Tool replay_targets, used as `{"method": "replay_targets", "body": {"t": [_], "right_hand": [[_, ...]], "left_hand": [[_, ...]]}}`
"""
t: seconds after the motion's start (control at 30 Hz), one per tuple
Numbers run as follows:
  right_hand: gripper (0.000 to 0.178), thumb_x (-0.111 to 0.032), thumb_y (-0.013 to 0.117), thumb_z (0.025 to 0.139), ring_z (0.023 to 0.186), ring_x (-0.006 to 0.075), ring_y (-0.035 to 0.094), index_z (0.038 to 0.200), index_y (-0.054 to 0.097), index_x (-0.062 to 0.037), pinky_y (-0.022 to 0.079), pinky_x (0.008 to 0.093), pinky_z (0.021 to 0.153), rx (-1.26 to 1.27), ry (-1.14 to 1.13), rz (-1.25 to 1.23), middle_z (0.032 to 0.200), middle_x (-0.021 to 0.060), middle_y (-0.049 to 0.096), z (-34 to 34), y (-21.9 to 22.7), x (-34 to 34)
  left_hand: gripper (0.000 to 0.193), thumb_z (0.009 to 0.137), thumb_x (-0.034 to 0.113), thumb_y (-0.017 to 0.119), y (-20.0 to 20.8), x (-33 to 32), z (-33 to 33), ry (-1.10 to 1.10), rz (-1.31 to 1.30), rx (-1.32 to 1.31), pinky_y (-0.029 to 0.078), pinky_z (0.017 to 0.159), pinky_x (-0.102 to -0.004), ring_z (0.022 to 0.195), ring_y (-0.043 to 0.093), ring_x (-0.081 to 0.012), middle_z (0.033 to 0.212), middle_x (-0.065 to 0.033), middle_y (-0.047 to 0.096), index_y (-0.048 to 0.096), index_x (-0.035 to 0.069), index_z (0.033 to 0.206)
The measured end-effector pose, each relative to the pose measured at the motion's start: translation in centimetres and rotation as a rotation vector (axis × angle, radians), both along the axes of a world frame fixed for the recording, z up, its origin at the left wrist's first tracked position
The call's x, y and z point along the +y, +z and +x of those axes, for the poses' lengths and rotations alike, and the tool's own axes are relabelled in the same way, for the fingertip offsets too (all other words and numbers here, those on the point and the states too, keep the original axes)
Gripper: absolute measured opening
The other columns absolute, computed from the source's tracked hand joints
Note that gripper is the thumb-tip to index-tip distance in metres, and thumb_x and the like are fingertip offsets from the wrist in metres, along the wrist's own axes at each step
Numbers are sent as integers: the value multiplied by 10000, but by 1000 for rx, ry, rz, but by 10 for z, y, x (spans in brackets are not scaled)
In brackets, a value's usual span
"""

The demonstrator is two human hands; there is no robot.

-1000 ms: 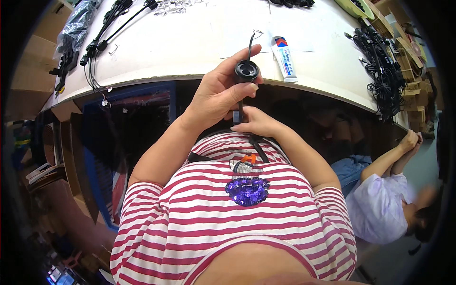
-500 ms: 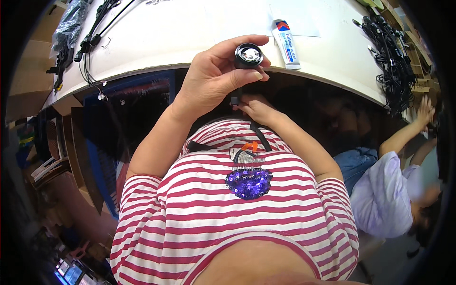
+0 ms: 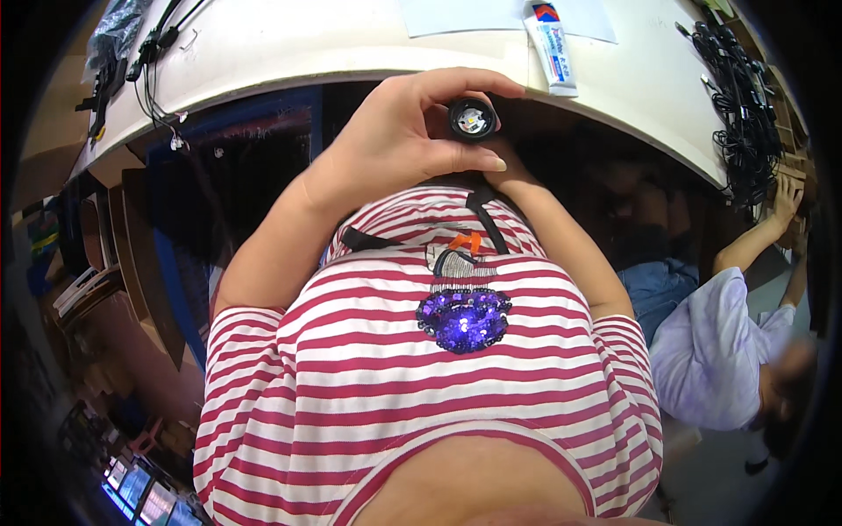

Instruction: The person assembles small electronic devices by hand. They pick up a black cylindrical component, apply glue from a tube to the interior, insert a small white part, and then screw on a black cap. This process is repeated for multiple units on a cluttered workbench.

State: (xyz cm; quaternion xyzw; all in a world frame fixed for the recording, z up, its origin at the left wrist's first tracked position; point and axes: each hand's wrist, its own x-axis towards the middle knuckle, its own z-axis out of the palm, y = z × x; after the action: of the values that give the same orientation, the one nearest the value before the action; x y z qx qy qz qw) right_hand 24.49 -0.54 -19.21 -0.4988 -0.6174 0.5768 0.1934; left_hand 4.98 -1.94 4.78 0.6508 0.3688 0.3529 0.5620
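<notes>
A short black cylindrical lamp head (image 3: 472, 120) faces up, with a bright reflector and a small yellowish LED inside its round rim. My left hand (image 3: 412, 123) is around it. Thumb and index finger are spread apart on either side, clear of the rim; the other fingers are partly hidden behind it. Just below and behind the lamp head is my right hand (image 3: 510, 167), its fingers hidden by the left hand and the lamp head, so its hold does not show. Purple sequins (image 3: 463, 321) on my striped shirt carry a bright spot of light.
A white table (image 3: 307, 53) curves ahead, with a white and blue tube (image 3: 551, 51) near its edge and a paper sheet (image 3: 447, 16). Black cables (image 3: 151, 66) lie left; bundled black cables (image 3: 741, 114) lie right. Another person (image 3: 710, 351) works at the right.
The left thumb and index finger have spread away from the lamp head. My right hand has risen behind it, and the small black block seen by it is now hidden. A bright spot appears on the sequins.
</notes>
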Motion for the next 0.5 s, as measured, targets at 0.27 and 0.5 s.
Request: {"method": "replay_targets", "body": {"t": [0.27,0.5], "right_hand": [[183,-121,538,838,639,139,576,981,626,-50,458,286,641,-13,-12,-40,742,73,629,8,19,1],[212,-126,545,834,624,135,558,1015,623,-50,454,280,642,-169,75,19,754,62,620,12,32,-3]], "left_hand": [[268,763,139,488,-6,-3,-10,-110,-334,-86,451,608,-202,658,560,-82,840,-32,569,571,-5,974],[207,778,133,483,-8,-2,-11,-122,-356,-13,441,579,-193,624,544,-68,811,-26,561,585,9,909]]}}
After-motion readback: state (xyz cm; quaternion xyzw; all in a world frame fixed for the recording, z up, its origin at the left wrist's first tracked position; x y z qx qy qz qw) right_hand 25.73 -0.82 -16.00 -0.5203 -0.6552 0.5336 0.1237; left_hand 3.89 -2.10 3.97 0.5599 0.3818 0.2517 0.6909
